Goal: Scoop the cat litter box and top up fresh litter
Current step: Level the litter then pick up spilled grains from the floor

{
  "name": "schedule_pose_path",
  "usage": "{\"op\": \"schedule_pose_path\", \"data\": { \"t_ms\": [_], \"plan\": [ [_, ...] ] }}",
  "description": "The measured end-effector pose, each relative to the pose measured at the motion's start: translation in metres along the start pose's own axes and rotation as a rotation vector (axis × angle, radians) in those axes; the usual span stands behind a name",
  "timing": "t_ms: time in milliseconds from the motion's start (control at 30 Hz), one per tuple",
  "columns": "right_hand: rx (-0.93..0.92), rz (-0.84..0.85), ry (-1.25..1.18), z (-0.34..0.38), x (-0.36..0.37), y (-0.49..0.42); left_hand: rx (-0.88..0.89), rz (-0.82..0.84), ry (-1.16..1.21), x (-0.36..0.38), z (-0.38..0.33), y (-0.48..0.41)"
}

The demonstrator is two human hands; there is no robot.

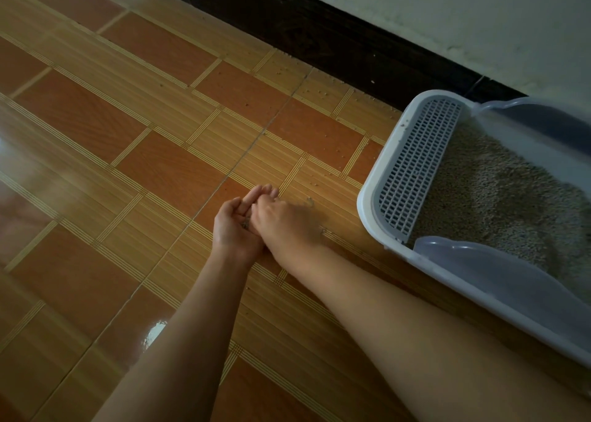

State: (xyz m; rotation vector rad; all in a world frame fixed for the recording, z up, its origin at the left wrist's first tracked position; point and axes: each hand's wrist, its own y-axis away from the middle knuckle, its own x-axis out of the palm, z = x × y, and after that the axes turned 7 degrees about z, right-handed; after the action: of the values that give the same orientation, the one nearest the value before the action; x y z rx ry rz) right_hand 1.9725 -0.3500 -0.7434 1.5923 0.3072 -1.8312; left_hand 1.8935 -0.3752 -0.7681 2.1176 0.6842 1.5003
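Low over the tiled floor, my left hand lies palm up and slightly cupped, with a few grey litter grains in the palm. Palm down beside it, my right hand has its fingers bent down into the left palm, fingertips hidden. The white litter box stands at the right. It has a grey slotted grate at its near end and grey-beige litter inside. A little litter debris lies on the floor just right of my right hand.
More litter grains are scattered along the dark skirting board and near the box. A translucent hood rim runs along the box's edge. My bare leg stretches out beside the box. Glossy orange tiles spread out to the left.
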Motion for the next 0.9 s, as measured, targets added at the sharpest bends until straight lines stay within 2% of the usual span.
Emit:
{"op": "schedule_pose_path", "data": {
  "t_ms": [333,467,600,733,800,833,900],
  "plan": [
    [-0.073,0.07,-0.073,0.008,-0.006,0.006,-0.048,0.066,-0.007,-0.001,0.006,0.01],
    [-0.103,0.02,-0.037,0.003,-0.006,0.011,-0.046,0.048,0.009,-0.005,0.008,0.006],
    [0.04,-0.045,-0.093,-0.017,0.0,0.012,0.008,-0.035,0.026,-0.007,0.003,0.003],
    [0.211,0.053,-0.075,-0.052,0.006,0.02,0.039,-0.043,0.037,-0.007,-0.002,0.003],
    [0.26,0.097,-0.147,-0.064,0.01,0.024,0.049,-0.052,0.043,-0.008,-0.004,0.004],
    [0.285,0.116,-0.128,-0.067,0.01,0.026,0.052,-0.053,0.044,-0.009,-0.004,0.004],
    [0.256,0.144,0.101,-0.065,0.013,0.028,0.055,-0.049,0.045,-0.01,-0.004,0.004]
  ]
}}
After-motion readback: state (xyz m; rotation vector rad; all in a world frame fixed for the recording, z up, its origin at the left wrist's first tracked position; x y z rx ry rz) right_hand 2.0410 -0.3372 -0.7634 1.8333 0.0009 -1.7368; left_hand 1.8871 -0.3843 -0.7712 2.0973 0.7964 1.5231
